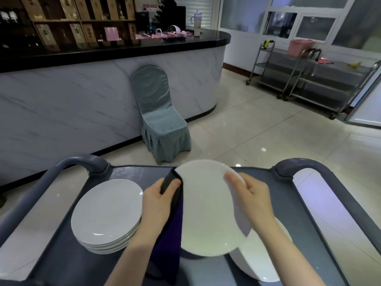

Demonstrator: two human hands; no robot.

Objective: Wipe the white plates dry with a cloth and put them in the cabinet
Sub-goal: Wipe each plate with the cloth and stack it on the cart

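I hold one white plate (208, 211) tilted above a grey cart (266, 186). My right hand (250, 195) grips its right rim, fingers over the edge. My left hand (159, 197) presses a dark purple cloth (173, 234) against the plate's left rim; the cloth hangs down below my hand. A stack of several white plates (107, 215) sits on the cart to the left. Another stack of white plates (266, 256) lies under my right forearm, partly hidden. No cabinet is identifiable in view.
The cart's two curved grey handles (82, 162) (305, 164) rise at its far corners. Beyond stand a covered grey-green chair (160, 120), a marble-fronted bar counter (82, 104) and steel trolleys (309, 79) at the right on a tiled floor.
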